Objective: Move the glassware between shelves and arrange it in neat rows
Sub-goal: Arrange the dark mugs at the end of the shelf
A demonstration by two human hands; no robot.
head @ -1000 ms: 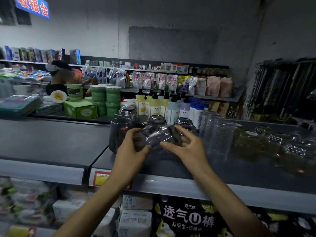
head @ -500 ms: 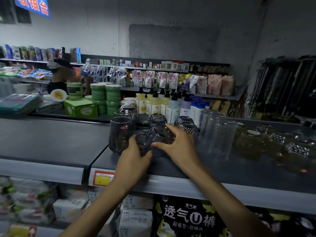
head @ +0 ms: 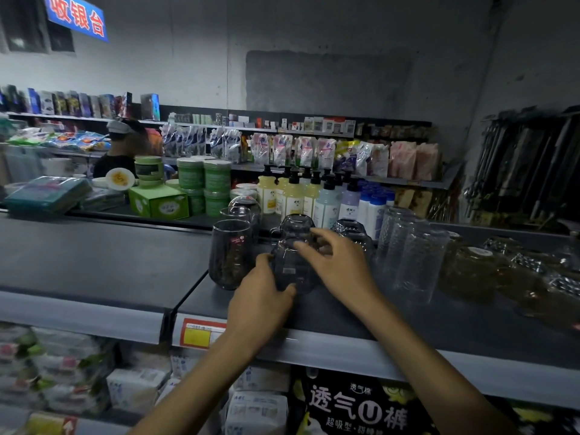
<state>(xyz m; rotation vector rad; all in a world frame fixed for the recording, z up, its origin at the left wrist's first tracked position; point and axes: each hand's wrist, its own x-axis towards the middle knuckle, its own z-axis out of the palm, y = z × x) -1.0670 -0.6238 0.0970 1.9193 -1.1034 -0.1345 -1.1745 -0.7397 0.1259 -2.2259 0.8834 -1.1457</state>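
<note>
Both of our hands grip one clear glass mug [head: 290, 271] near the shelf's [head: 408, 328] front left corner: our left hand [head: 260, 304] wraps its side, our right hand [head: 342, 265] curls over its top, just beside a tall tumbler [head: 230, 252].

1. I see a bare grey wall [head: 314, 32] with a darker patch [head: 326, 80].
2. Top left, a blue sign [head: 77, 18] beside a dark window [head: 28, 29].
3. Stocked back shelves [head: 194, 124] line the wall; my feed is dim.
</note>
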